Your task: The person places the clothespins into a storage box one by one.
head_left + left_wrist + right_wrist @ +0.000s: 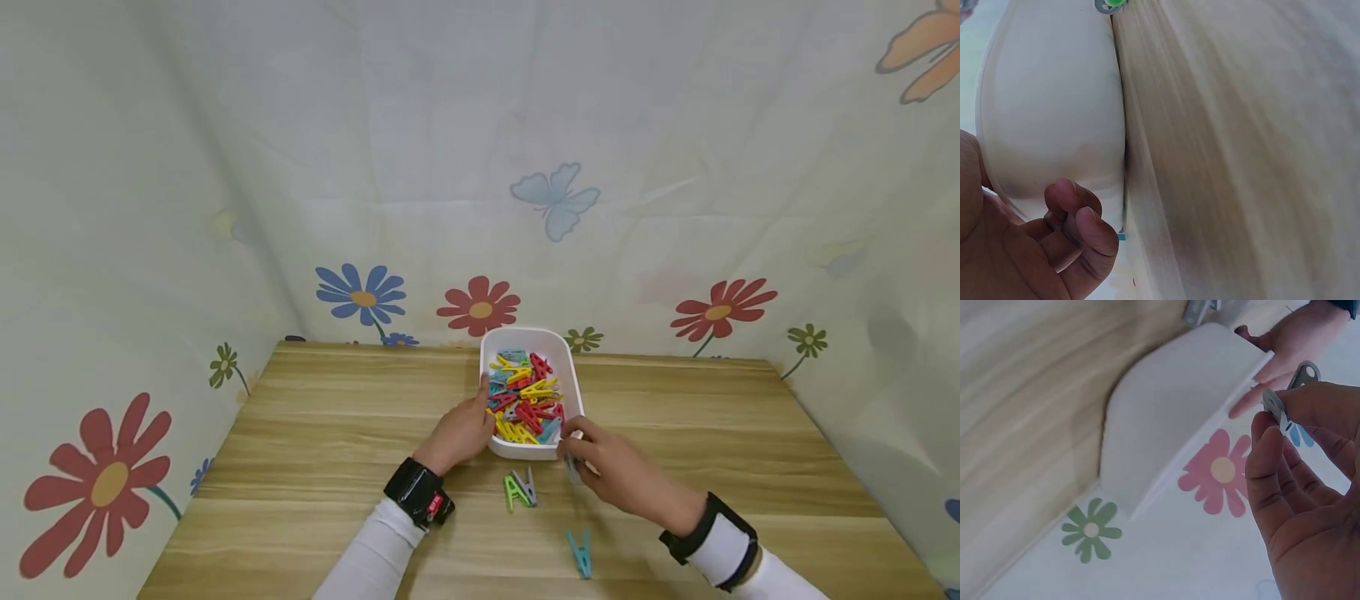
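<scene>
A white plastic bin [525,452] holds a heap of clothespins [525,396] in red, yellow, blue and other colours. At its left side, my left hand [465,429] grips the wall, thumb over the rim and the other fingers outside; the left wrist view shows those fingers [1094,231] curled by the wall. Near the front right corner, my right hand [622,471] pinches a grey clothespin [1277,409] between thumb and forefinger, above rim height. On the table in front of the bin lie a green clothespin [514,493] and a grey one touching it.
A light blue clothespin [581,553] lies alone nearer the front of the wooden table [690,425]. Behind and along both sides hangs a pale cloth [420,167] printed with flowers and butterflies. The bin stands close to the table's back edge.
</scene>
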`<state>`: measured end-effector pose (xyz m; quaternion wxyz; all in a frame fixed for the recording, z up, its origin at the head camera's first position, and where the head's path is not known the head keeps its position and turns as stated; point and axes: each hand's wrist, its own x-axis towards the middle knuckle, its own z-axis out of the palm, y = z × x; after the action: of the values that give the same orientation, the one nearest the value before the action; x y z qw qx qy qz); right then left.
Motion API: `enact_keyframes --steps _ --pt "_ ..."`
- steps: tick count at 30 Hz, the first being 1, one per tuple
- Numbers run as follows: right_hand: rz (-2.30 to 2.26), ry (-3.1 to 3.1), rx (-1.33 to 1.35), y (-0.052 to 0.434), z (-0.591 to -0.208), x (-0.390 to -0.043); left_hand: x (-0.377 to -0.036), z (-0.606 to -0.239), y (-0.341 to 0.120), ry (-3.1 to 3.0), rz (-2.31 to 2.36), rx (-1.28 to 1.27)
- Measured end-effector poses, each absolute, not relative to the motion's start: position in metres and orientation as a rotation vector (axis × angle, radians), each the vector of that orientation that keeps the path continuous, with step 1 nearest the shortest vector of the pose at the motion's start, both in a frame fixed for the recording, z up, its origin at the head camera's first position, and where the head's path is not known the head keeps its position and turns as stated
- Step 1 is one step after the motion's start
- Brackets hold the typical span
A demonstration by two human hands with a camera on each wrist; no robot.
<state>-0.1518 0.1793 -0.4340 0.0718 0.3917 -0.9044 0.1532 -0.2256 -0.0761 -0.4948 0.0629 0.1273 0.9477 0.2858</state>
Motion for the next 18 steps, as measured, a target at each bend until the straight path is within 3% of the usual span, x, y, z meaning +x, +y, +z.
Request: enact_keyframes --steps 18 --pt "0.393 -2.567 1.205 0.164 -0.388 -0.183 -0.225 -0.495 -0.076 2.846 0.898 0.391"
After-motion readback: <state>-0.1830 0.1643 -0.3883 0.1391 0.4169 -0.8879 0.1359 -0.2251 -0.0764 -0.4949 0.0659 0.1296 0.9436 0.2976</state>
